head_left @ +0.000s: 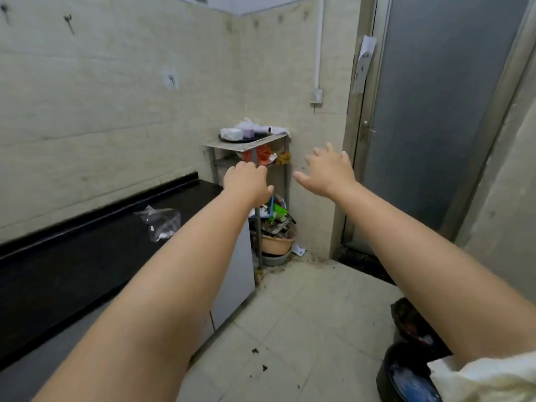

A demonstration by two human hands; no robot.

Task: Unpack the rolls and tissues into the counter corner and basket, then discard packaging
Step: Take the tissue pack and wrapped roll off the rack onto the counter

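Observation:
Both my arms stretch forward toward a metal corner rack (285, 181). My left hand (249, 182) hangs in front of the rack's middle shelf with its fingers curled down and nothing in it. My right hand (327, 169) is open, fingers spread, empty. On the rack's top shelf sit a white tissue pack (231, 133), a purple pack (246, 131) and a pale roll (262, 129) lying on its side. A crumpled clear plastic wrapper (162, 221) lies on the black counter (87, 250) to my left.
The rack's lower shelves hold red and green clutter, with a tan basin (277, 243) at the bottom. A grey door (435, 111) stands to the right. Two dark bins (406, 372) sit on the tiled floor at lower right. Dirt specks dot the floor.

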